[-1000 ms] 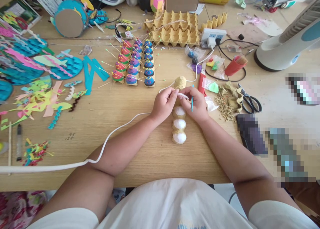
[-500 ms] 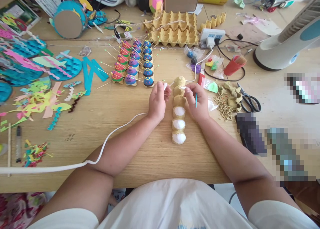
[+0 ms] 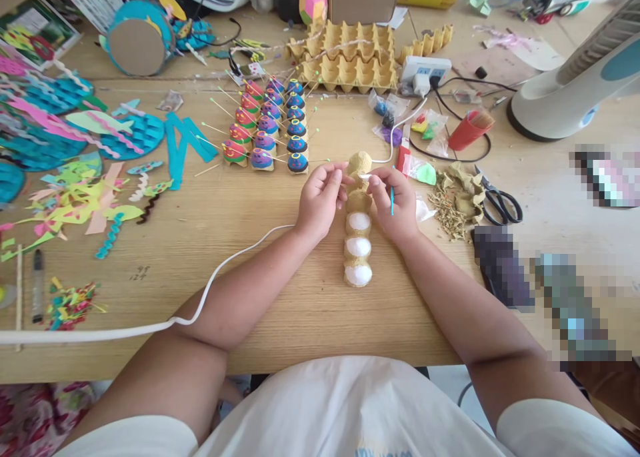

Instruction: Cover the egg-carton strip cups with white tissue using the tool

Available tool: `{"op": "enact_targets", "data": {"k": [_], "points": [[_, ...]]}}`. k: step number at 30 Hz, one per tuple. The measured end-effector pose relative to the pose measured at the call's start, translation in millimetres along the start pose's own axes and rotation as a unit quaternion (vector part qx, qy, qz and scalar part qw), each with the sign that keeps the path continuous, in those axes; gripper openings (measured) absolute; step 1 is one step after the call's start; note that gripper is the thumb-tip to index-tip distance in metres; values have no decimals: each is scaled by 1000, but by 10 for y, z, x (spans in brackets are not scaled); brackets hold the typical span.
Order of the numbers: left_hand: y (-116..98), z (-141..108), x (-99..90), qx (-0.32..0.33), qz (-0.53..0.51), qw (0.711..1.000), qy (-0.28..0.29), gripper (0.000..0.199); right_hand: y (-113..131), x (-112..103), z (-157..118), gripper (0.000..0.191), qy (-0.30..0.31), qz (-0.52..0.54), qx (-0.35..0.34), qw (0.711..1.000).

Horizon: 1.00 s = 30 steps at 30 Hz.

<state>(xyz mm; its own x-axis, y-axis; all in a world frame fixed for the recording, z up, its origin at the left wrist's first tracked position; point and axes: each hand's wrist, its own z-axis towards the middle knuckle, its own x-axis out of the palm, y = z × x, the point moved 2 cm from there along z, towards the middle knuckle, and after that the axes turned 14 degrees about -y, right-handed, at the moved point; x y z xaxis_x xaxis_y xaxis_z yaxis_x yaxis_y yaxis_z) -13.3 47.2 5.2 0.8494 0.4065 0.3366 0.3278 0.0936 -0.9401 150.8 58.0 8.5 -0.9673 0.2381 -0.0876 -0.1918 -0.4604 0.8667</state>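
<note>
An egg-carton strip lies upright down the middle of the table, its nearer cups topped with white clay-like pads and its far cups bare. Over its left side, my left hand has thumb and forefinger pinched together; whatever is between them is too small to make out. My right hand is closed around a thin blue stick on the strip's right side. A small white piece shows at the right fingertips, above the bare cups.
Painted carton caterpillars with pin feelers stand beyond my left hand. Farther back lie egg trays and a power strip. Scissors, torn carton scraps and clay bags are at right. A white cable crosses my left forearm.
White material at my left fingertips no longer shows there. My left hand has turned slightly, and its fingers reach closer to the right hand. The right hand has barely moved.
</note>
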Motion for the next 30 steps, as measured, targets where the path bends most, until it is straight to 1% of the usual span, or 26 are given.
{"op": "enact_targets", "data": {"k": [2, 4, 7, 9, 11, 14, 19, 21, 22, 24, 27, 28, 30], "points": [[24, -2, -16, 21, 7, 1000, 17, 22, 11, -2, 4, 61, 1, -2, -1, 1000], [54, 3, -31, 33, 11, 999, 32, 34, 32, -7, 9, 62, 4, -4, -5, 1000], [92, 12, -35, 39, 5, 997, 61, 52, 68, -14, 13, 63, 14, -15, -11, 1000], [106, 8, -27, 31, -1, 996, 82, 56, 83, -18, 13, 65, 23, -24, -10, 999], [112, -3, -17, 9, -2, 995, 99, 53, 88, -20, 14, 67, 30, -28, -12, 999], [103, -24, -4, -26, -1, 993, 112, 39, 86, -21, 16, 69, 30, -31, -20, 999], [72, -29, 12, -40, -11, 994, 99, 14, 79, -23, 21, 70, 27, -40, -13, 999], [77, -22, 11, -47, -17, 994, 95, 9, 76, -25, 22, 71, 23, -38, -11, 999], [80, -18, 6, -45, -19, 994, 95, 11, 74, -25, 22, 71, 22, -37, -11, 999], [81, -15, -7, -25, -12, 994, 101, 22, 74, -25, 23, 71, 20, -36, -8, 999], [63, -22, -27, 40, 33, 991, 125, 50, 88, -22, 22, 72, 21, -35, -3, 999], [56, -26, -32, 63, 51, 988, 133, 57, 94, -21, 22, 72, 22, -33, -2, 999], [47, -30, -38, 98, 74, 982, 140, 61, 104, -17, 19, 73, 26, -24, 0, 999]]}}
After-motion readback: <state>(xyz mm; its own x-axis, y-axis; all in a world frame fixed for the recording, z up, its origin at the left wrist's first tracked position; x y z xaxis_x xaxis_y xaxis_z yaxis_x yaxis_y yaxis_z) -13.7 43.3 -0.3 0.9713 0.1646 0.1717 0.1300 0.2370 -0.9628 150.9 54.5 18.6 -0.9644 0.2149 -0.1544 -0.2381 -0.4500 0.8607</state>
